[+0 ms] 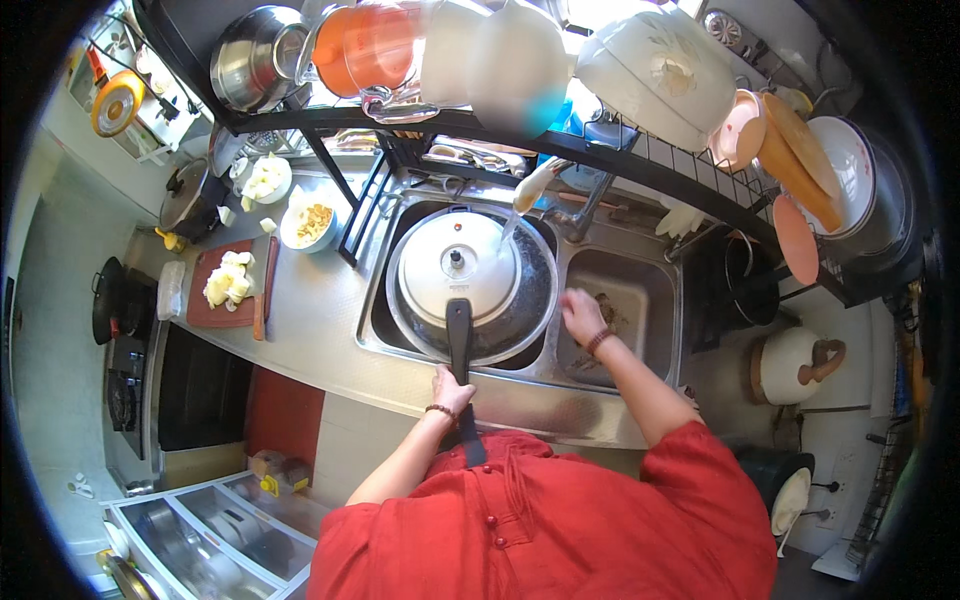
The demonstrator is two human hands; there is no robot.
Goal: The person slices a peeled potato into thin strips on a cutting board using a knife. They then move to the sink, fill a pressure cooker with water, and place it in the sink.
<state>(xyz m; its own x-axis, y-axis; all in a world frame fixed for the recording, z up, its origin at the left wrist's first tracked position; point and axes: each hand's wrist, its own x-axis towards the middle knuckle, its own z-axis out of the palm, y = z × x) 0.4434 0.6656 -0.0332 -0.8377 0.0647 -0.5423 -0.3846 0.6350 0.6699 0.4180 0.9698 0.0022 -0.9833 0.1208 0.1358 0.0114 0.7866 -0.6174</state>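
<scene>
A silver pressure cooker lid [427,262] with a small central valve lies over a large metal basin [536,315], which sits in the left sink bowl. My left hand [452,391] grips the lid's long black handle [459,334] near its end, at the counter's front edge. Water runs from the faucet spout [531,191] onto the right side of the lid. My right hand [583,315] hovers by the basin's right rim, over the right sink bowl [645,300]. Its fingers are curled and slightly blurred; whether anything is inside them is hidden.
Left on the counter are a cutting board [202,300] with pale chopped pieces, a knife [260,311] and two bowls of food, one a blue-white bowl [306,232]. A black dish rack [465,124] loaded with bowls and jugs spans above the sink. Dark bits lie in the right bowl.
</scene>
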